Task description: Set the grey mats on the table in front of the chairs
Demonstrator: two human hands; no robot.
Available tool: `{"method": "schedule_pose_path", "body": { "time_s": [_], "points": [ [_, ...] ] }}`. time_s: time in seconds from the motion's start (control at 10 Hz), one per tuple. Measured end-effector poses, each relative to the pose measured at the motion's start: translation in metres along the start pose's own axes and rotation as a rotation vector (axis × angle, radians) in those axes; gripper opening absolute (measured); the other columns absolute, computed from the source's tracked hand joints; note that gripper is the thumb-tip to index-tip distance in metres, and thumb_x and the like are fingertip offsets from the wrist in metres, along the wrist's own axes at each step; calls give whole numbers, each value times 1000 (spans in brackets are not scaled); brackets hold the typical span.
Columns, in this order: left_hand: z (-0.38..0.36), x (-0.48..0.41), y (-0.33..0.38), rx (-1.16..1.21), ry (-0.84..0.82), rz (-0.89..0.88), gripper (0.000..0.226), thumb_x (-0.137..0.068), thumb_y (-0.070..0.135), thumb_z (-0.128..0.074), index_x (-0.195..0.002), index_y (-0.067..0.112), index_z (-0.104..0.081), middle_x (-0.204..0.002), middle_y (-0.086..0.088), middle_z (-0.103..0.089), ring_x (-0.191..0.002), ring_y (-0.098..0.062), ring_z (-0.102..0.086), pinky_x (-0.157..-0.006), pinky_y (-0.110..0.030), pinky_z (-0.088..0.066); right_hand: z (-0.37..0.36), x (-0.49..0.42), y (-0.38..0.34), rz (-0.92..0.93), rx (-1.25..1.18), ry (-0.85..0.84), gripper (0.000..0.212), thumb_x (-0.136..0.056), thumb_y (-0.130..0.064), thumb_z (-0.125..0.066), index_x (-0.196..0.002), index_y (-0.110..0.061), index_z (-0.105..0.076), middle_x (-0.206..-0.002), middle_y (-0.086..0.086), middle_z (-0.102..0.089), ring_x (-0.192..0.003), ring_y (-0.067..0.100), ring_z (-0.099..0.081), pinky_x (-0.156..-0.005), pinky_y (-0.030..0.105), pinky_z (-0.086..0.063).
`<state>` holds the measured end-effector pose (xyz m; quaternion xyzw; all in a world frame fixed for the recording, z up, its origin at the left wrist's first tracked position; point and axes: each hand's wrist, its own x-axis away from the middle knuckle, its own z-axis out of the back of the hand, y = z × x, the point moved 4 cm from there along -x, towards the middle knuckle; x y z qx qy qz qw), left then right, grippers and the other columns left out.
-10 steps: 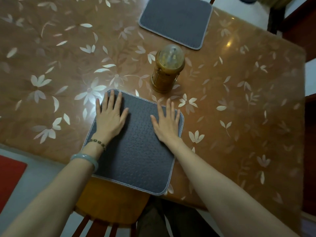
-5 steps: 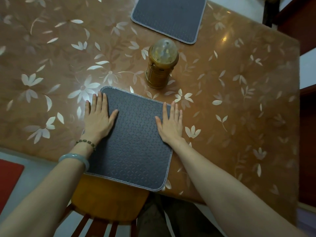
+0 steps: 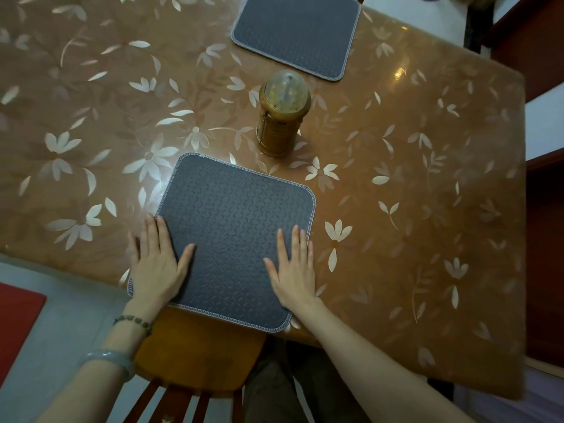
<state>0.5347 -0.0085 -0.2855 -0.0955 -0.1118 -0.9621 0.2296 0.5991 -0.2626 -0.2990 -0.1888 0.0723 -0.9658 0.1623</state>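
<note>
A grey mat [image 3: 232,227] with pale stitched edging lies at the near edge of the brown flowered table [image 3: 412,178], its near corner hanging slightly over the edge, above a wooden chair [image 3: 195,355]. My left hand [image 3: 155,264] rests flat on the mat's near left side, fingers spread, partly over the edge. On its near right side my right hand [image 3: 294,270] lies flat too. Neither hand grips anything. A second grey mat [image 3: 296,32] sits at the table's far side.
A gold lantern-shaped lamp [image 3: 282,114] with a clear dome stands just beyond the near mat. A red rug [image 3: 15,328] lies on the pale floor at left. Dark wooden furniture [image 3: 546,209] borders the table's right edge.
Both hands have slid back along the near mat from its far half toward the table's near edge, staying flat. The mat itself has barely shifted.
</note>
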Motion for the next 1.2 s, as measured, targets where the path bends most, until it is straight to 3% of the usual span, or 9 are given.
{"method": "schedule_pose_path", "body": {
  "time_s": [0.2, 0.4, 0.6, 0.7, 0.8, 1.0, 1.1, 1.2],
  "points": [
    [-5, -3, -1, -7, -8, 4, 89, -90, 65, -9, -151, 0, -3, -161, -19, -2, -149, -26, 3, -119, -43, 8, 1, 0, -1, 5, 58, -28, 67, -92, -59, 3, -145, -24, 22, -155, 12, 24, -142, 27, 26, -117, 46, 12],
    [6, 33, 7, 159, 82, 26, 80, -92, 65, -16, -152, 20, 11, -162, -11, 8, -148, -22, 14, -117, -44, 14, 14, 26, -10, 98, 50, -43, 68, -90, -64, 0, -146, -31, 21, -155, 11, 25, -143, 29, 24, -114, 50, 19],
    [-20, 91, 44, 11, -39, -183, 71, -93, 62, -19, -152, 23, -19, -159, -17, -15, -146, -37, -12, -115, -61, -5, -5, 71, -50, 310, 138, -36, 64, -95, -59, -21, -150, -28, -19, -156, 14, -23, -143, 34, -22, -107, 56, -11],
    [-26, 96, 48, -43, -115, -182, 72, -94, 62, -9, -148, 21, -31, -156, -18, -24, -143, -39, -21, -111, -65, -17, -17, 77, -49, 317, 178, -89, 62, -95, -59, -22, -149, -29, -22, -156, 12, -25, -143, 32, -25, -107, 56, -11],
    [-28, 96, 48, -54, -139, -172, 73, -93, 63, -8, -148, 20, -32, -155, -19, -26, -143, -40, -22, -111, -65, -17, -21, 77, -48, 316, 182, -136, 62, -95, -59, -20, -150, -29, -17, -157, 12, -21, -144, 32, -19, -109, 56, -9],
    [-27, 94, 49, -74, -170, -184, 74, -92, 64, -8, -150, 22, -24, -158, -18, -18, -145, -39, -13, -114, -62, -8, -19, 70, -47, 346, 129, -216, 62, -93, -60, -5, -145, -36, 17, -155, 6, 25, -141, 30, 28, -107, 54, 27],
    [-23, 95, 51, -113, -190, -158, 78, -88, 67, -4, -152, 24, -15, -160, -17, -12, -147, -38, -7, -116, -55, 5, -17, 72, -44, 364, 118, -276, 61, -96, -55, -13, -147, -36, 16, -151, 3, 33, -141, 27, 31, -105, 51, 30],
    [-13, 82, 58, -182, -225, -168, 76, -90, 65, -19, -153, 24, -10, -161, -17, -12, -148, -33, -9, -118, -52, 5, 2, 61, -45, 383, 27, -424, 67, -96, -45, -38, -151, -33, -1, -158, 4, 21, -145, 26, 20, -112, 50, 17]
  ]
}}
